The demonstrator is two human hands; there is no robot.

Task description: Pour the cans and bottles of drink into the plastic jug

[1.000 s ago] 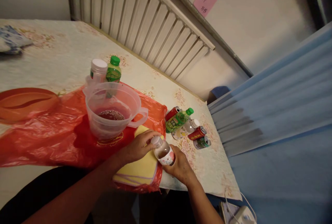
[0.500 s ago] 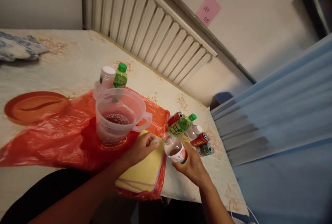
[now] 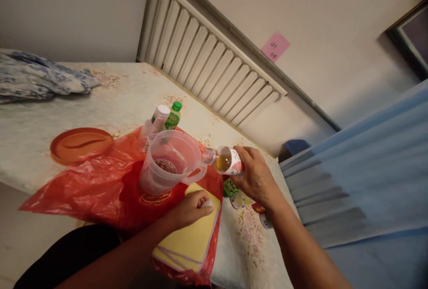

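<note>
Both hands full: right hand (image 3: 257, 175) wrapped round tilted bottle (image 3: 229, 161) above right edge of red bag (image 3: 93, 179), neck (image 3: 210, 156) turned toward pitcher (image 3: 152, 179), likely for flow; left hand (image 3: 190, 211) curled round white cap (image 3: 207, 204), probably against losing it. Red bag underlies pitcher, perhaps against drips.

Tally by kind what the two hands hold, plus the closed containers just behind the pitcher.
Bottles: 2 (tilted bottle in the right hand, green-capped bottle)
Jars: 1 (white-lidded jar)
Caps: 1 (loose cap in the left hand)
Total: 4
</note>
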